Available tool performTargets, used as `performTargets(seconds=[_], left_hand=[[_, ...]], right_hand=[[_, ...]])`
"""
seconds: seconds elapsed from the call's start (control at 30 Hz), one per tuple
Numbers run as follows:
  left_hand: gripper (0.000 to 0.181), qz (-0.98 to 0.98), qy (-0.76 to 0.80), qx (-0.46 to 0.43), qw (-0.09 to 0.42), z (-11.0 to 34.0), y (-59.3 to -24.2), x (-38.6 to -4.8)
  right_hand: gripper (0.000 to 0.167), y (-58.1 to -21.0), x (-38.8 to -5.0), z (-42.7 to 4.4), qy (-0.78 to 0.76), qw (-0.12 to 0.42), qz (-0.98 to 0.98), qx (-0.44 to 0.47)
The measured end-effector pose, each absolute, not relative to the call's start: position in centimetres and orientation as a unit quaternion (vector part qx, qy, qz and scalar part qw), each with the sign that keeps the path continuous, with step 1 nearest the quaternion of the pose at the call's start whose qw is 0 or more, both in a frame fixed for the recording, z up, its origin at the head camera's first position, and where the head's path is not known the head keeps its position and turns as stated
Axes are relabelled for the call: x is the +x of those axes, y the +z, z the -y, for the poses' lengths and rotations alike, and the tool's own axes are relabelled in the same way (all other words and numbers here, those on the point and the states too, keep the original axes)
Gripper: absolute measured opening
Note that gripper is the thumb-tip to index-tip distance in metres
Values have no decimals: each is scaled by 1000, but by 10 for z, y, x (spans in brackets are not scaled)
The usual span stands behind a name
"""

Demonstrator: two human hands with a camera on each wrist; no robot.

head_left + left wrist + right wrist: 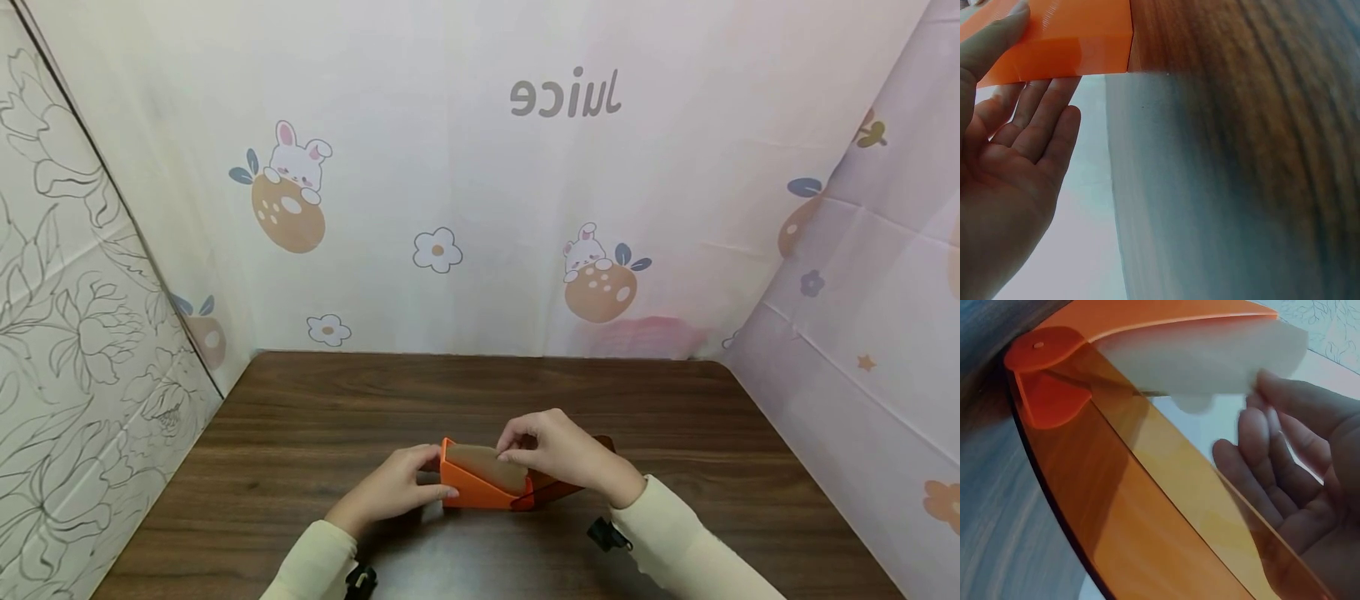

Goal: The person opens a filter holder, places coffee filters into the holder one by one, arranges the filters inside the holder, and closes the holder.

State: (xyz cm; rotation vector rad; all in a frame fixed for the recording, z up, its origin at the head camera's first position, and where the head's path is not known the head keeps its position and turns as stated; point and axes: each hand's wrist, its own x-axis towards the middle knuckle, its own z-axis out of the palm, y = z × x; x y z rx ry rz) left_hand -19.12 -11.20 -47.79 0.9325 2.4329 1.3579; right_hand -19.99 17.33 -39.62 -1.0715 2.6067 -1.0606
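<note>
An orange box (476,492) with a slanted top edge sits on the table in the head view. Its see-through amber lid (1141,494) is swung open on a round hinge, out to the right. Tan, thin paper (471,457) with a rounded edge stands inside the box and rises above its rim. My left hand (393,487) grips the box's left end, thumb on the front face and fingers behind. With thumb and index finger, my right hand (558,454) pinches the paper's upper edge. How many sheets are pinched, I cannot tell.
The dark wood table (337,400) has its back edge against a printed curtain (450,167). More patterned cloth hangs on the left and right. The opened lid lies beneath and beside the right hand.
</note>
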Motion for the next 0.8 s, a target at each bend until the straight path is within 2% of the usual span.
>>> performTargets(seconds=[0.3, 0.8], left_hand=[[34, -827, 455, 318, 93, 112, -481, -193], [39, -829, 451, 316, 96, 112, -481, -193]], right_hand=[[10, -395, -196, -173, -332, 108, -867, -356], [11, -404, -195, -167, -297, 119, -880, -350]])
